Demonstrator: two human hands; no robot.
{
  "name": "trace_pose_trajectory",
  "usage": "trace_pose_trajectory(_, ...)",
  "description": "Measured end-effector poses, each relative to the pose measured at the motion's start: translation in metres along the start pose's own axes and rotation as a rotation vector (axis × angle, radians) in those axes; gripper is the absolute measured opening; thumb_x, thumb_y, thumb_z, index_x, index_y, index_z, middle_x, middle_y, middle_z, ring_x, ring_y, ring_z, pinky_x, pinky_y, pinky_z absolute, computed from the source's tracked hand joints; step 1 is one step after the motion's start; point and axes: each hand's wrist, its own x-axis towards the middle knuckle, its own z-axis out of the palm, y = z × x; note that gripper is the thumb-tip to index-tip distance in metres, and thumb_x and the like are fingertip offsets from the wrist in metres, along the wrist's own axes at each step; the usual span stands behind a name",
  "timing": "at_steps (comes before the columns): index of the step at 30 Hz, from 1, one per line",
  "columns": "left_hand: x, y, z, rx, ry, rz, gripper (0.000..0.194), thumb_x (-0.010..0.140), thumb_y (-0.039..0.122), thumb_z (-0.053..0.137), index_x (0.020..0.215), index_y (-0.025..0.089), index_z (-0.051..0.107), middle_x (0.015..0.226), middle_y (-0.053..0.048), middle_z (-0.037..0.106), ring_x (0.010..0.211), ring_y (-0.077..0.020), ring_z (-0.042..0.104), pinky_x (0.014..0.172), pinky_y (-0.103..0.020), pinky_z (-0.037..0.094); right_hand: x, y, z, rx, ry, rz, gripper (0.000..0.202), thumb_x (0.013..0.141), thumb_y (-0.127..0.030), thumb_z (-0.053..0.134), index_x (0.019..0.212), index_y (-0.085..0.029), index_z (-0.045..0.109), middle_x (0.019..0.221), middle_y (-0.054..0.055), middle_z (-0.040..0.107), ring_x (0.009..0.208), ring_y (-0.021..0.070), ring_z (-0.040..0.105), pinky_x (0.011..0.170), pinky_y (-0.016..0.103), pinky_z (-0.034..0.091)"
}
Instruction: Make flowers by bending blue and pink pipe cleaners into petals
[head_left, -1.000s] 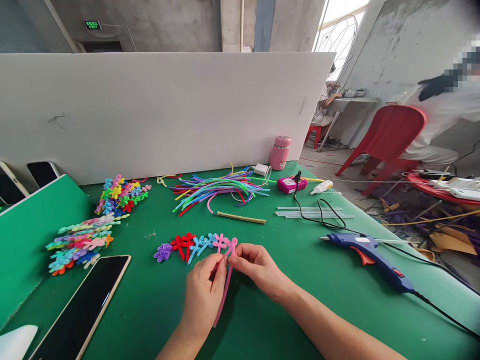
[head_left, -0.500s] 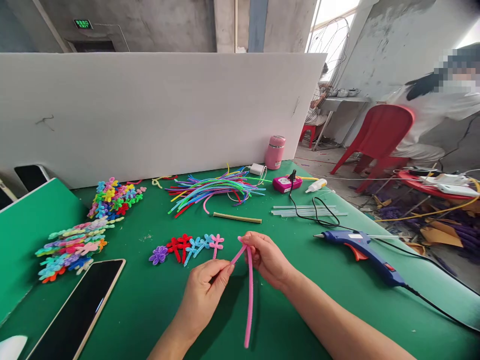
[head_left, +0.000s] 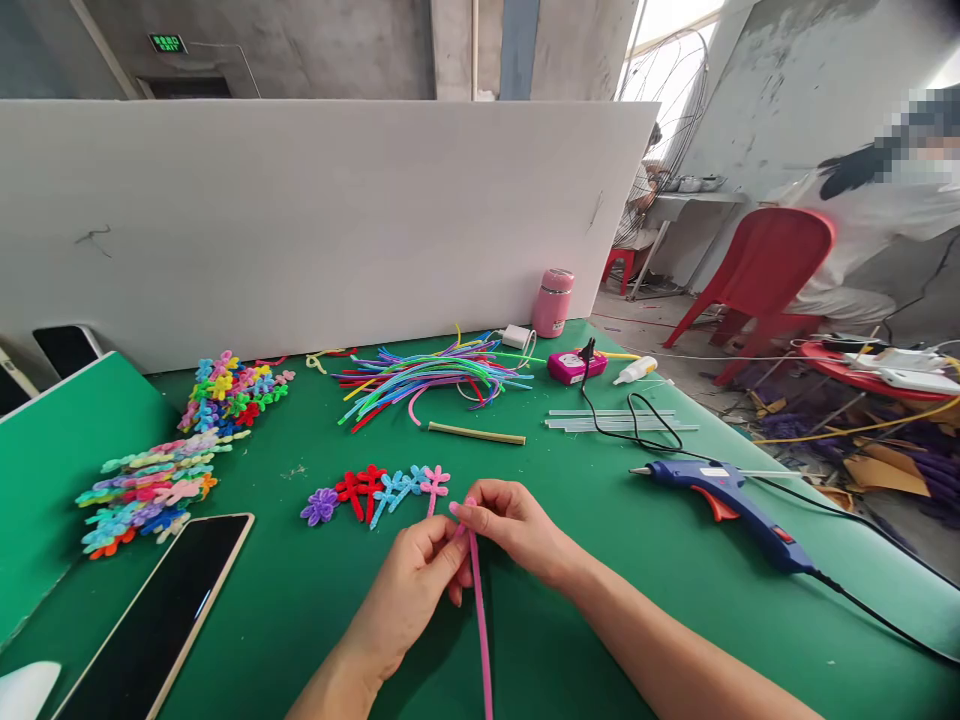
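A pink pipe cleaner (head_left: 481,630) is pinched between both hands, its long end hanging down toward the near side of the table. My left hand (head_left: 412,580) grips it with thumb and forefinger. Close beside it, my right hand (head_left: 514,525) is closed on the upper part, where a short pink end shows at the fingertips. The fingers hide the bend between them. Just beyond my left hand lies a pink pipe-cleaner flower (head_left: 435,482), in a row with blue flowers (head_left: 397,492), red flowers (head_left: 361,490) and a purple flower (head_left: 320,506).
A bundle of coloured pipe cleaners (head_left: 435,375) lies farther back. On the right are a blue glue gun (head_left: 727,505), clear glue sticks (head_left: 615,424) and a black cord. Finished flowers (head_left: 154,490) and a phone (head_left: 161,610) are at left. A person sits by a red chair (head_left: 757,265).
My right hand has moved left and down, closing up to my left hand. The pink pipe cleaner's bent end is now hidden by fingers, and its hanging end has shifted left and nearer.
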Motion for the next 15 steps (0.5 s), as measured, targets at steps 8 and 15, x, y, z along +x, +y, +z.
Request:
trace_pose_trajectory(8,-0.0006,0.0,-0.0011,-0.164,-0.022,-0.096,0.021,0.072,0.035,0.057,0.067,0.015,0.053,0.051,0.004,0.046,0.043,-0.0064,0.037,0.041,-0.017,0.029,0.0012,-0.0021,-0.0012,0.071,0.039,-0.017,0.031,0.069,-0.044,0.059,0.062,-0.015,0.051,0.055,-0.005,0.041,0.052,0.0072,0.034,0.051,0.021,0.026)
trace_pose_trajectory(15,0.0026,-0.0046,0.001,-0.275,0.073,-0.018,0.024,0.073,0.033,0.057,0.059,0.015,0.05,0.05,0.005,0.044,0.042,-0.0048,0.035,0.04,-0.017,0.028,0.0008,0.0023,0.0007,0.098,-0.022,-0.074,0.025,0.07,-0.037,0.06,0.065,-0.014,0.053,0.061,-0.003,0.049,0.057,0.0083,0.042,0.057,0.022,0.033)
